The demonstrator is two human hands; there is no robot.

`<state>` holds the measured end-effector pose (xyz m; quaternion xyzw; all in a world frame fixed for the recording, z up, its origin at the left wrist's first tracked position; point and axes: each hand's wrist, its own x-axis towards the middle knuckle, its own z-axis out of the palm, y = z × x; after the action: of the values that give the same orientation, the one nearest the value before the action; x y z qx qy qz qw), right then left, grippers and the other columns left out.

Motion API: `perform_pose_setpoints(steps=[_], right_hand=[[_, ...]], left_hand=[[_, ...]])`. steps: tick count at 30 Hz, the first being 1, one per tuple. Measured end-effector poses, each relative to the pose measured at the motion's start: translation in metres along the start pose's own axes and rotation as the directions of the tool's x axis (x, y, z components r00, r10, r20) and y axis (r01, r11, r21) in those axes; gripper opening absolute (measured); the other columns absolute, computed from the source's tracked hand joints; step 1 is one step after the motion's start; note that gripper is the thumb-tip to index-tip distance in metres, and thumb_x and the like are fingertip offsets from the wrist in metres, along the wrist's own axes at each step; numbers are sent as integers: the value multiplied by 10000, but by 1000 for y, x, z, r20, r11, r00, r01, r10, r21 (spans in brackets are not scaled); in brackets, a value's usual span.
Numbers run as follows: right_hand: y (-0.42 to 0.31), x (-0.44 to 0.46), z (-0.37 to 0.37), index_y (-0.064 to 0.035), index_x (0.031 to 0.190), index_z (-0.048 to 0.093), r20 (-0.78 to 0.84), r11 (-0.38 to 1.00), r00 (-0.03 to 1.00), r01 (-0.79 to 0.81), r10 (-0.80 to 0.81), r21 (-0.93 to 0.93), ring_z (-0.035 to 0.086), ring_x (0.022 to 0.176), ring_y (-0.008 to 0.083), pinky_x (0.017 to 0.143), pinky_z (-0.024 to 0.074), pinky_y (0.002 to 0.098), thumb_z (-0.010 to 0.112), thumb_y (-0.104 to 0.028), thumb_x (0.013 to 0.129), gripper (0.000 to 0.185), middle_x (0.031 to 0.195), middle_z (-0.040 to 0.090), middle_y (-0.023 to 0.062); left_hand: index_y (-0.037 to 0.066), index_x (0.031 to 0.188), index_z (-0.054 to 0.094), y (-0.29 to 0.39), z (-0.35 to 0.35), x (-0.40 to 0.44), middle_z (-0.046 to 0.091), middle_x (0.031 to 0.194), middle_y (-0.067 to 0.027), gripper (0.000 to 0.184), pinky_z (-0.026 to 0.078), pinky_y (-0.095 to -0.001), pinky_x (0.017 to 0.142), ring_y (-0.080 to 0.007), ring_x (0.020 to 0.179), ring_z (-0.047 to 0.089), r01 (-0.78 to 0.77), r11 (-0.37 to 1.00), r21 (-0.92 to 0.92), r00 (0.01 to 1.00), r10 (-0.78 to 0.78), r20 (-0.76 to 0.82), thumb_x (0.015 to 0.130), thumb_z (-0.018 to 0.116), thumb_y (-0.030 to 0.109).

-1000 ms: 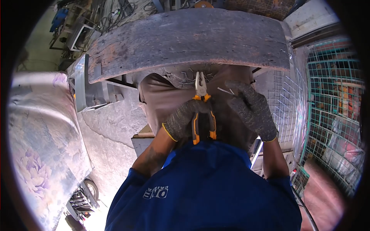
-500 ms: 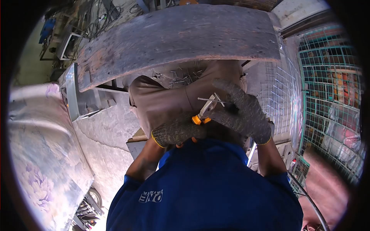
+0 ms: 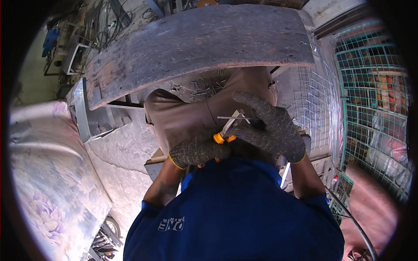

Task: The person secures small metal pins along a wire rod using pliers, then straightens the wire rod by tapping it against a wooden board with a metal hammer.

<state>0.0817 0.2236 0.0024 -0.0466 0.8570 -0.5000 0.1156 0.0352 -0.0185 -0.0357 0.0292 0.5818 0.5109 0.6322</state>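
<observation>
My left hand point(image 3: 198, 150), in a dark knitted glove with a yellow cuff edge, is closed round orange-handled pliers point(image 3: 224, 134). The pliers' jaws point up and right, against a thin metal rod point(image 3: 230, 117). My right hand point(image 3: 281, 130), gloved the same way, is at the rod's right end. Its upper finger stretches out to the left, while a blackened part of the glove meets the rod and appears to grip it. The inner fingers are partly hidden. Both hands are close together over my lap, just in front of the blue shirt point(image 3: 244, 209).
A worn wooden bench top point(image 3: 200, 41) spans the space ahead of my knees. Several short metal pieces point(image 3: 204, 87) are scattered on the floor beneath it. Green wire mesh point(image 3: 370, 91) stands at right; a floral cover point(image 3: 52, 187) hangs at left.
The pliers and rod have shifted slightly left, and the rod now lies more level. A short piece that crossed near the jaws no longer shows there. My right upper finger has moved slightly left.
</observation>
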Motion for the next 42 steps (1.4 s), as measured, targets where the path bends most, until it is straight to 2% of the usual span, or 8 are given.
perform_pose_setpoints(steps=[10, 15, 17, 20, 31, 33, 37, 42], right_hand=[[-2, 0, 0, -166, 1386, 461, 24, 996, 1000, -7, 9, -92, 699, 898, 281, 758, 570, 384, 724, -374, 838, 643, 996, 681, 161], [10, 0, -7, -105, 1334, 518, -59, 991, 992, 106, -111, -81, 617, 1096, 254, 891, 538, 365, 753, -216, 821, 574, 1210, 605, 180], [27, -5, -12, -89, 1343, 509, -37, 970, 987, 145, -155, -193, 562, 1200, 271, 959, 514, 376, 727, -201, 843, 558, 1290, 557, 201], [79, -20, 3, -44, 1368, 480, 114, 445, 993, -105, 6, 889, 468, 1300, 286, 1056, 449, 374, 649, -155, 894, 516, 1376, 475, 219], [60, -22, -2, -7, 1367, 467, 105, 998, 992, 66, -65, -4, 524, 1249, 221, 1041, 461, 326, 619, -77, 891, 504, 1375, 499, 157], [48, -16, -10, -9, 1332, 506, 86, 990, 988, 133, -129, -51, 565, 1197, 230, 994, 489, 328, 640, -94, 872, 486, 1317, 550, 154], [10, -5, -24, -15, 1193, 624, 95, 910, 981, 192, -169, -368, 674, 990, 273, 841, 546, 338, 687, -156, 827, 397, 1093, 680, 145], [-4, -8, -25, -21, 1114, 670, 59, 872, 980, 195, -189, -450, 689, 901, 295, 789, 548, 355, 697, -197, 808, 354, 999, 702, 134]], left_hand=[[-8, 1114, 595, -24, 0, 7, 678, 777, -108, 429, 499, -227, 406, -157, 620, 660, -77, 988, 137, 991, 90, -96, 845, 736, 295], [-40, 1162, 553, -74, -18, 26, 666, 811, -185, 367, 582, -393, 513, -280, 654, 681, 135, 626, -768, 966, 90, 242, 900, 659, 194], [5, 1313, 387, -109, -46, 68, 566, 1047, -266, 495, 576, -497, 632, -359, 861, 648, 142, 801, -581, 861, 190, 472, 952, 501, 324], [49, 1451, 254, -111, -46, 74, 484, 1262, -335, 602, 578, -582, 732, -427, 1038, 628, 72, 941, -331, 769, 159, 619, 1004, 355, 440], [63, 1233, 573, 3, 32, 5, 648, 979, -126, 398, 558, -261, 464, -144, 683, 666, 106, 994, -8, 994, -106, 16, 933, 624, 319], [0, 1067, 605, -41, 38, 20, 677, 742, -79, 342, 491, -227, 403, -124, 612, 655, -530, 818, 224, 818, 563, -117, 923, 640, 307], [14, 1059, 613, -19, 48, 1, 681, 795, -73, 307, 512, -246, 441, -124, 628, 653, -147, 964, -221, 974, 102, -202, 926, 638, 290], [42, 1105, 571, -69, 35, 38, 652, 799, -45, 293, 545, -235, 592, -111, 676, 650, -653, 623, 432, 594, 774, -218, 914, 651, 249]])
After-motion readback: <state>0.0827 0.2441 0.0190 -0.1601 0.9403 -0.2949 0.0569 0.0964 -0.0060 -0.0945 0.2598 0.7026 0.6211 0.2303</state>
